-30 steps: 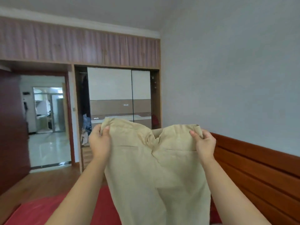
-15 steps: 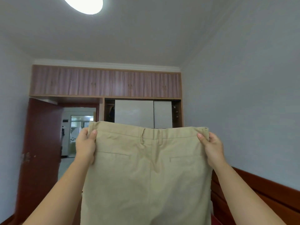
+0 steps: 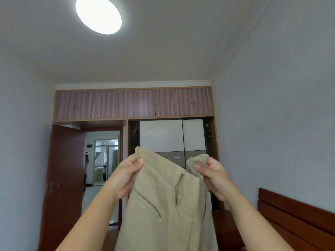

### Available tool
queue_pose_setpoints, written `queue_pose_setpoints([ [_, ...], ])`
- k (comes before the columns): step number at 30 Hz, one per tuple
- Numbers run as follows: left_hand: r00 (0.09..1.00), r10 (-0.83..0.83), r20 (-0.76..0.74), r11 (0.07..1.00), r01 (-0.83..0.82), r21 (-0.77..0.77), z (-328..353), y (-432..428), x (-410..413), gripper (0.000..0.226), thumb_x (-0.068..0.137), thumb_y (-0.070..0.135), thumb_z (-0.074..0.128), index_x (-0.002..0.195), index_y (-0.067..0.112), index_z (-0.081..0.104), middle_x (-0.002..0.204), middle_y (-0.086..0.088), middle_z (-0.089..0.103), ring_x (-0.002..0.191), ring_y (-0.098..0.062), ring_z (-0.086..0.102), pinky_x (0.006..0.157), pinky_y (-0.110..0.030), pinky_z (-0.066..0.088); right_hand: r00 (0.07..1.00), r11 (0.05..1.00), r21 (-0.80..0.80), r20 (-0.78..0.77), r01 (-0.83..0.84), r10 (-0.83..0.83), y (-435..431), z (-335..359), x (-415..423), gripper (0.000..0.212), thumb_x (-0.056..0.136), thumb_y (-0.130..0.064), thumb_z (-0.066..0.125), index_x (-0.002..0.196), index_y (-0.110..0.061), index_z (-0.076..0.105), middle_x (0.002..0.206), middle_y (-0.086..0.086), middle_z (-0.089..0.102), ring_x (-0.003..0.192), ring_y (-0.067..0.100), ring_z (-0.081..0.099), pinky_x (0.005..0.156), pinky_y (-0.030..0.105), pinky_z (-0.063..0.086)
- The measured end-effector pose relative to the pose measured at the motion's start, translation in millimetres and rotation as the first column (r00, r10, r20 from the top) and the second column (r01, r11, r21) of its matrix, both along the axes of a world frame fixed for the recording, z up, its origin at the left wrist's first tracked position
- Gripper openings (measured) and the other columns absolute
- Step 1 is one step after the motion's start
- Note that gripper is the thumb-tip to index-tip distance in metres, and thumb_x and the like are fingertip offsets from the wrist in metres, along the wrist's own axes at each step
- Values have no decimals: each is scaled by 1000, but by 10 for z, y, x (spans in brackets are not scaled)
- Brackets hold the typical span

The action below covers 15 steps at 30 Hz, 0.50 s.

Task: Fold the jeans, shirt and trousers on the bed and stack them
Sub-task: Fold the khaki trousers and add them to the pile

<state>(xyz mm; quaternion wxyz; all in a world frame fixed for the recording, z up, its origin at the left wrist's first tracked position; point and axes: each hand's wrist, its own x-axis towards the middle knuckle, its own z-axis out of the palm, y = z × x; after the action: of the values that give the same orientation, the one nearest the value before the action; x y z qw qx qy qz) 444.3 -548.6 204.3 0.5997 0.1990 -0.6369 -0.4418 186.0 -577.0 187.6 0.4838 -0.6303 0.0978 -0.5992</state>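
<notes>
Beige trousers (image 3: pixel 168 205) hang in the air in front of me, waistband up and legs dropping out of view at the bottom. My left hand (image 3: pixel 126 175) pinches the left end of the waistband. My right hand (image 3: pixel 213 175) pinches the right end. The two hands are close together, so the waistband sags and creases in the middle. The jeans, the shirt and the bed surface are out of view.
A dark wooden headboard (image 3: pixel 297 214) runs along the right wall. Straight ahead stands a wardrobe (image 3: pixel 172 136) with sliding doors and upper cupboards. A red-brown door (image 3: pixel 63 178) stands open at the left, beside a doorway (image 3: pixel 103 160).
My hands have come closer together, so the stretched waistband now sags and folds in the middle. The view has tilted further up toward the ceiling light.
</notes>
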Motion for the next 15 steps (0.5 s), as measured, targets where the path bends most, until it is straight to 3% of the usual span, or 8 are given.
queue_pose_setpoints([
  [2,998,-48,49,999,49,-14,-36,3,-143,57,45,34,91,91,8,69,87,-12,70,78,-20,68,66,-29,55,996,999,-32,-89,3,-6,62,38,87,23,67,-5,70,88,-3,62,74,2,73,67,10,69,58,19,52],
  [7,985,-107,136,991,116,-63,-90,24,-343,40,50,33,89,81,15,73,80,-7,71,73,-17,68,65,-28,56,961,987,-159,-274,-14,-31,125,127,133,15,67,5,65,78,-5,64,67,-2,71,63,5,66,59,16,51],
  [10,976,-114,186,987,133,-93,-104,43,-410,26,59,27,85,79,18,72,78,-4,70,72,-16,68,67,-28,56,932,965,-262,-351,-5,-90,228,194,121,25,70,18,62,67,-7,62,57,-6,66,56,1,60,58,14,49],
  [12,970,-107,218,986,132,-105,-144,30,-464,10,73,12,73,72,22,71,73,-1,70,69,-13,67,64,-25,55,905,943,-334,-403,-3,-140,284,237,119,29,68,19,64,63,-10,61,54,-7,63,54,1,58,57,14,49],
  [14,971,-108,212,987,130,-94,-184,28,-531,26,79,1,61,65,22,70,67,0,68,61,-11,65,57,-22,53,866,909,-417,-455,-2,-207,338,288,126,32,66,14,70,61,-17,64,56,-8,63,56,2,57,60,18,49],
  [15,972,-115,205,985,138,-101,-210,6,-561,15,76,7,68,66,18,69,66,-1,67,58,-11,64,55,-22,52,845,891,-454,-478,-4,-240,349,301,128,34,65,10,74,60,-23,66,57,-8,63,58,3,56,63,22,49],
])
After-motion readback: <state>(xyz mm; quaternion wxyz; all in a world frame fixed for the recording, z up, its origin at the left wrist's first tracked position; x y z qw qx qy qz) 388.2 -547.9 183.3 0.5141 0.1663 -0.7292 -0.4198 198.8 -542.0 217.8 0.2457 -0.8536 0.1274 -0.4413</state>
